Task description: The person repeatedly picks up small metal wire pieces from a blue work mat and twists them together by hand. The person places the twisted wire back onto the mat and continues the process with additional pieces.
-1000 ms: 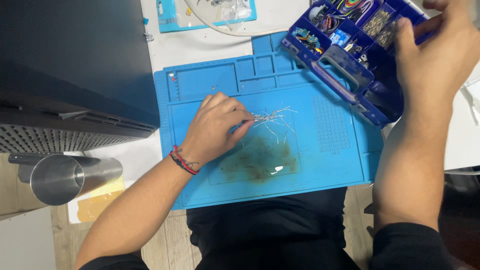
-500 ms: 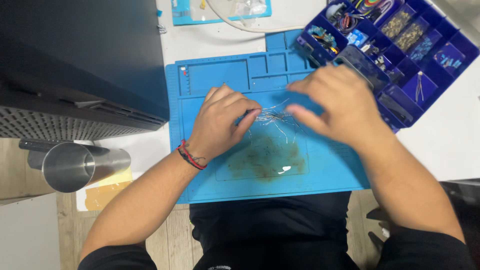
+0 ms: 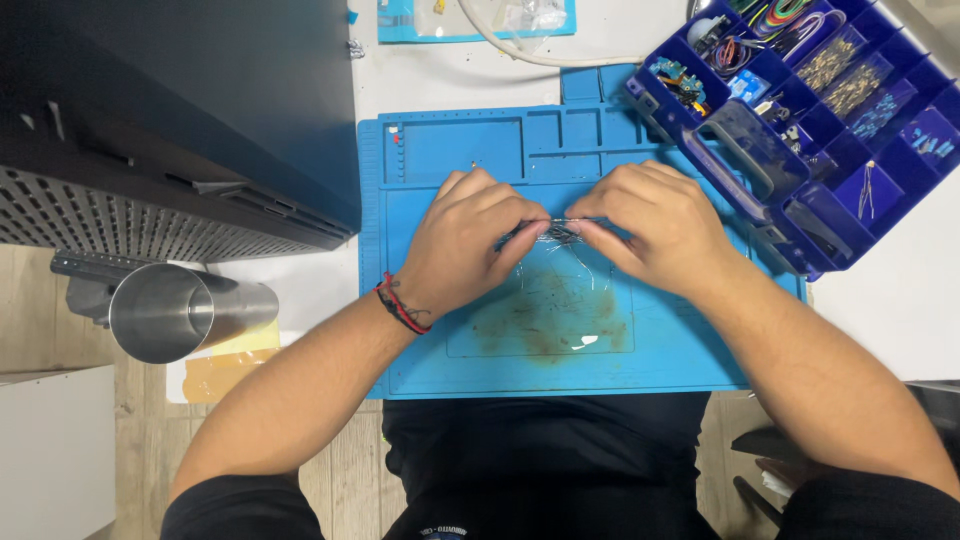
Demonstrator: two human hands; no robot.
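Left hand (image 3: 465, 245): fingers curled, thumb and forefinger pinched on one end of a small bundle of thin wires (image 3: 556, 233). A red-and-black band circles its wrist. Right hand (image 3: 655, 225): same pinch grip on the opposite end. The fingertips of both hands nearly meet over the bundle, which sits between them just above the mat (image 3: 430, 340), near its centre. The opposed grip probably keeps the fine leads taut and steady; resting both hands low on the mat braces them for small work.

The mat is blue, with moulded recesses along its far edge and a brown-stained patch just below the hands. It lies on a white table (image 3: 900, 290), at the front edge.

Parts box (image 3: 800, 130): dark blue, many compartments, open, at the right far corner of the mat, partly over it, within reach of the right hand. Compartments hold coloured wires and small components; exact types cannot be told.

Left of the mat: a dark perforated case (image 3: 150, 150), with a metal cup (image 3: 180, 312) lying on its side below it.

Changes: one second ago the right hand was up at the parts box and the left hand alone was on the wires. Half a second ago the right hand was arriving, blurred. It has now closed on the bundle. The left hand has stayed put.
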